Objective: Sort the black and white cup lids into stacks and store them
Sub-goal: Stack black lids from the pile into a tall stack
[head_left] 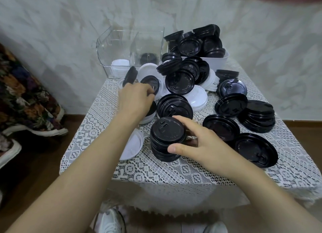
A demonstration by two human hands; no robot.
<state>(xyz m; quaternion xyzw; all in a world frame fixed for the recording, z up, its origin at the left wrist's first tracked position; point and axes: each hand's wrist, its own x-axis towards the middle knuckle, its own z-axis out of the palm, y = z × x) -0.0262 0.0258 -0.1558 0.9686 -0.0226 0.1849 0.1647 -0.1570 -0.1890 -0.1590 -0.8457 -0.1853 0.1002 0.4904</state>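
A tall stack of black lids (165, 138) stands near the table's front. My right hand (196, 145) grips it from the right, thumb on the near side and fingers curled round the far side. My left hand (135, 98) reaches to the back left, fingers curled at a black lid (150, 83) lying inside a white lid (149, 69); whether it pinches that lid is unclear. Loose black lids (179, 82) and white lids (197, 98) are heaped in the middle. A white lid (132, 145) lies under my left forearm.
A clear plastic container (129, 49) at the back left holds stacked white lids (120, 66) and some black ones. A white tub (216, 60) at the back right overflows with black lids. More black stacks (257, 118) sit on the right of the lace tablecloth (174, 173).
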